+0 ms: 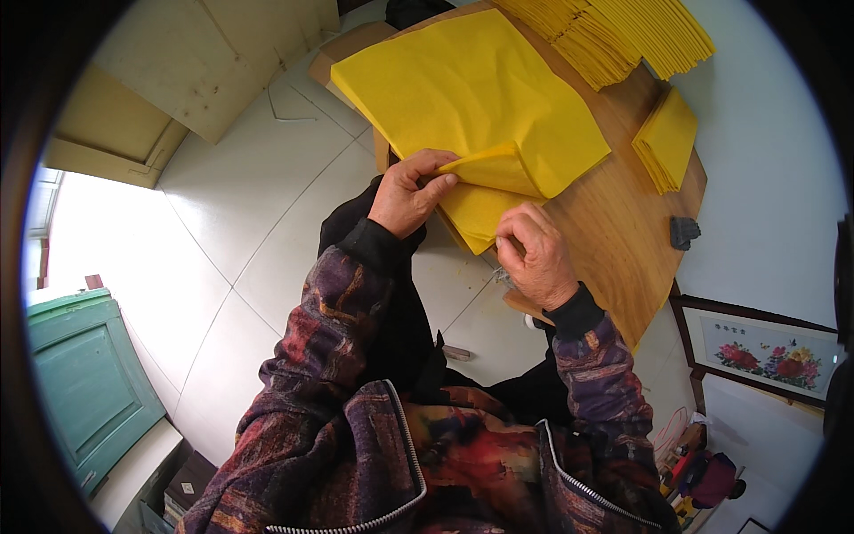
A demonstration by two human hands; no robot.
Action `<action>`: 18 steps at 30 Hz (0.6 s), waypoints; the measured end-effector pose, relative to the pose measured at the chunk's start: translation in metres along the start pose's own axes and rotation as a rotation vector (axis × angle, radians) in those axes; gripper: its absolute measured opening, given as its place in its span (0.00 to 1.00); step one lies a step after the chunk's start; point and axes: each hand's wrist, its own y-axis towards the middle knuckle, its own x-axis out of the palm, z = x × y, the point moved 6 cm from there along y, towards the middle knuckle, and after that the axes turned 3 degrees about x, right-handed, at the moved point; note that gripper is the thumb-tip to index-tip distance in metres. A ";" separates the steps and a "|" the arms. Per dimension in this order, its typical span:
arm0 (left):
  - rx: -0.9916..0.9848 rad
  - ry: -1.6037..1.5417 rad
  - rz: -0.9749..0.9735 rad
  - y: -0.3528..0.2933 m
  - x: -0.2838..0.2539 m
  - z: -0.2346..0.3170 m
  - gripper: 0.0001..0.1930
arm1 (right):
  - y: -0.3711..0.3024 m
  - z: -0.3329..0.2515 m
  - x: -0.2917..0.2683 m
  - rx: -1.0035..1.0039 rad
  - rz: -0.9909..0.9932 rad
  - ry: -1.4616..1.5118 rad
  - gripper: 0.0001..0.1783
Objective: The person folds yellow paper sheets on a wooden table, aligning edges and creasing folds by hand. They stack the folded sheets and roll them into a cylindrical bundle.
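A large stack of yellow paper-like sheets (463,80) lies over the near left part of the wooden table. My left hand (414,191) pinches the near edge of the top yellow sheet (498,169) between thumb and fingers and lifts it. That edge curls up and back, baring a yellow layer (485,209) beneath. Close beside the bared layer's near corner is my right hand (536,254), its fingers curled together in a pinch. Whatever the right fingertips hold, if anything, is hidden.
Folded yellow bundles (614,40) are piled at the table's far end, with a smaller folded stack (667,138) by the right edge. A dark grey lump (684,232) sits on the wooden table (614,240). A framed flower picture (765,351) stands right; a green cabinet door (93,383) is left.
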 end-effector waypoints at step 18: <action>-0.037 -0.024 -0.022 -0.001 0.000 -0.002 0.12 | 0.018 -0.002 -0.016 0.017 0.143 -0.043 0.05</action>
